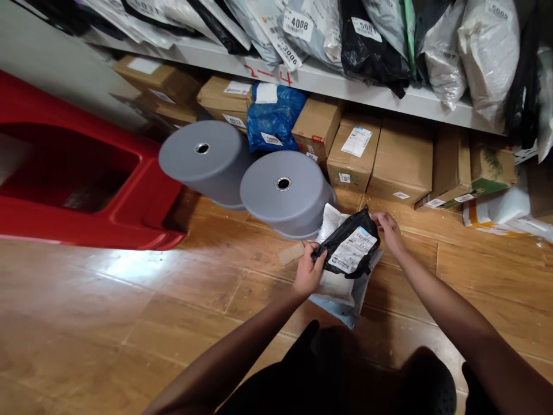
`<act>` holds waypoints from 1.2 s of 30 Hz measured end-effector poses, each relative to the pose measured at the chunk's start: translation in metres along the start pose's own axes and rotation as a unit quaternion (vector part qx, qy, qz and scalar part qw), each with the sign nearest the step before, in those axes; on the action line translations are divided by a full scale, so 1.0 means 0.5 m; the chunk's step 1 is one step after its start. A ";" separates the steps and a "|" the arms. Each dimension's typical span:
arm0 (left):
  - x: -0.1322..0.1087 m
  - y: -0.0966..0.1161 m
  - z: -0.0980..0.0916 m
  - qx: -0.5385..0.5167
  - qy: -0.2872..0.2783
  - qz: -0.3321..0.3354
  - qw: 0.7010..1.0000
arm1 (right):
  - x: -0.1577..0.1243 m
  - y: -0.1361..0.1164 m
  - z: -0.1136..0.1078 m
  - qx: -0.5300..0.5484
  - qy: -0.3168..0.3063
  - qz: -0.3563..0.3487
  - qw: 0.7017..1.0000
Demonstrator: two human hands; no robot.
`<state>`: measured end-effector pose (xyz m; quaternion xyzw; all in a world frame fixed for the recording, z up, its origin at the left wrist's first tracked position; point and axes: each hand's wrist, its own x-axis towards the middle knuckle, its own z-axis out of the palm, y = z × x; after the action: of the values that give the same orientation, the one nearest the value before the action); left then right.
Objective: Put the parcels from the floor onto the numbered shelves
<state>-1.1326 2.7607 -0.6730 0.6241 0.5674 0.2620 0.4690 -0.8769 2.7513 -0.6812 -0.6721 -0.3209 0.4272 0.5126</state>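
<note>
A black plastic mailer bag (343, 245) with a white shipping label is held up in front of me. My left hand (309, 271) is closed around its left end, thumb on top. At the opposite end my right hand (389, 230) has its fingers curled at the bag's edge, seemingly pinching it; the exact contact is partly hidden. Underneath lie a white padded mailer (339, 286) and a grey-blue mailer (345, 314), both partly covered by the black bag. A small brown cardboard piece (291, 253) lies on the floor left of them.
Two grey round stools (283, 202) stand just beyond my hands. Cardboard boxes (401, 155) and a blue wrapped parcel (274, 115) line the floor under a shelf (319, 80) loaded with labelled bags. On the left is a large red plastic object (151, 196). The floor is wooden.
</note>
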 end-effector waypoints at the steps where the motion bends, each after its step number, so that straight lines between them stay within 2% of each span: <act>1: -0.002 -0.002 0.001 -0.003 0.002 0.001 1.000 | -0.017 0.016 -0.010 -0.018 -0.022 0.002 1.000; 3: -0.003 -0.003 -0.003 -0.011 0.004 0.003 1.000 | -0.051 0.043 -0.022 -0.039 -0.079 0.015 0.996; 5: 0.003 0.001 -0.018 -0.025 -0.022 0.012 0.999 | -0.074 0.055 -0.023 -0.044 -0.103 0.035 0.993; 7: 0.016 0.012 -0.042 -0.039 -0.121 0.046 0.991 | -0.081 0.054 -0.014 -0.045 -0.093 0.048 0.993; 9: 0.030 0.029 -0.066 -0.037 -0.232 0.076 0.969 | -0.074 0.043 0.001 -0.050 -0.094 0.041 0.993; 10: 0.034 0.039 -0.075 -0.026 -0.250 0.077 0.965 | -0.069 0.037 0.011 -0.054 -0.104 0.032 0.993; 11: 0.036 0.048 -0.079 -0.008 -0.234 0.069 0.970 | -0.063 0.032 0.022 -0.059 -0.115 0.023 0.991; 13: 0.033 0.060 -0.072 0.042 -0.141 0.052 0.988 | -0.054 0.029 0.047 -0.081 -0.115 0.015 0.990; 15: 0.023 0.064 -0.053 0.103 -0.084 0.071 0.989 | -0.054 0.035 0.071 -0.104 -0.076 0.007 0.992; 18: 0.009 0.055 -0.024 0.189 -0.110 0.114 0.969 | -0.079 0.057 0.094 -0.107 0.048 -0.022 0.993; 20: 0.003 0.044 -0.015 0.228 -0.132 0.129 0.956 | -0.115 0.075 0.098 -0.097 0.115 -0.012 0.989; 22: 0.001 0.035 -0.014 0.255 -0.150 0.147 0.944 | -0.160 0.092 0.094 -0.092 0.100 0.012 0.991; 26: 0.008 0.025 -0.022 0.297 -0.192 0.158 0.922 | -0.231 0.114 0.076 -0.082 -0.048 0.002 0.995; 28: 0.018 0.022 -0.031 0.286 -0.228 0.137 0.920 | -0.248 0.123 0.063 -0.063 -0.099 0.004 0.993; 30: 0.032 0.019 -0.041 0.231 -0.282 0.111 0.924 | -0.259 0.134 0.051 -0.035 -0.121 0.023 0.992; 31: 0.038 0.015 -0.044 0.189 -0.303 0.099 0.929 | -0.265 0.139 0.046 -0.022 -0.111 0.040 0.993; 33: 0.047 0.003 -0.045 0.094 -0.304 0.080 0.945 | -0.276 0.147 0.039 -0.001 -0.041 0.091 0.995; 36: 0.055 -0.033 -0.029 -0.017 -0.227 0.022 0.974 | -0.281 0.150 0.038 0.040 0.049 0.173 0.983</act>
<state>-1.1467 2.7895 -0.6872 0.6713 0.4283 0.1333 0.5901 -0.9550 2.6169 -0.7210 -0.7166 -0.1573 0.4882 0.4726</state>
